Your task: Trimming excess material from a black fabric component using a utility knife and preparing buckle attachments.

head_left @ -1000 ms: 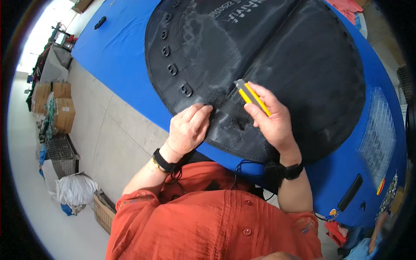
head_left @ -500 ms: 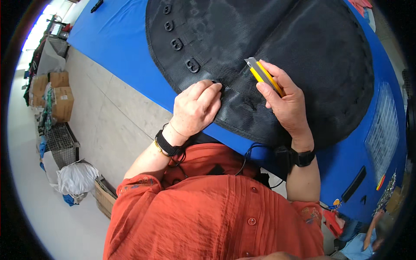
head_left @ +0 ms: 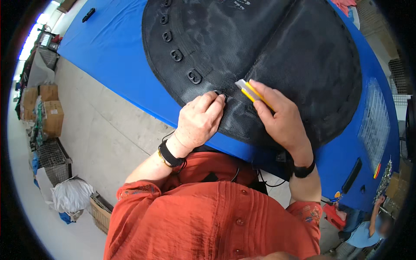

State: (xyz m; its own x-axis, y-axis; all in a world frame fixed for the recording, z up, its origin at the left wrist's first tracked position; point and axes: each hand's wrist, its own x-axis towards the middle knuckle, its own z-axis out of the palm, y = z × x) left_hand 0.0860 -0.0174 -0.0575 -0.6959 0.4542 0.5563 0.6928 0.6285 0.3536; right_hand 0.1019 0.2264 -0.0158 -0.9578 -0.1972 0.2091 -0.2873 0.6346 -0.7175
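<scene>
A large rounded piece of black mesh fabric (head_left: 299,56) lies on the blue table cover. Several black plastic buckles (head_left: 194,76) run in a curve along its left edge. My left hand (head_left: 200,119) rests at the near left edge, thumb and fingers pinched on a small black buckle (head_left: 222,95), mostly hidden by the fingertips. My right hand (head_left: 281,119) is wrapped round a yellow snap-off utility knife (head_left: 250,92), its blade out and pointing up and left. The blade tip is just right of my left fingertips, over the fabric; whether it touches is unclear.
Blue cloth (head_left: 110,47) covers the table. On its right are a clear plastic sheet (head_left: 375,121) and a black strip (head_left: 352,175). Cardboard boxes (head_left: 53,118), a wire crate (head_left: 54,160) and a white bag (head_left: 73,194) stand at the left wall. Another person (head_left: 363,234) is at lower right.
My right hand has brought the knife nearer to me and leftward, closer to my left fingertips. My left hand keeps its pinch at the fabric edge. The whole view has shifted slightly.
</scene>
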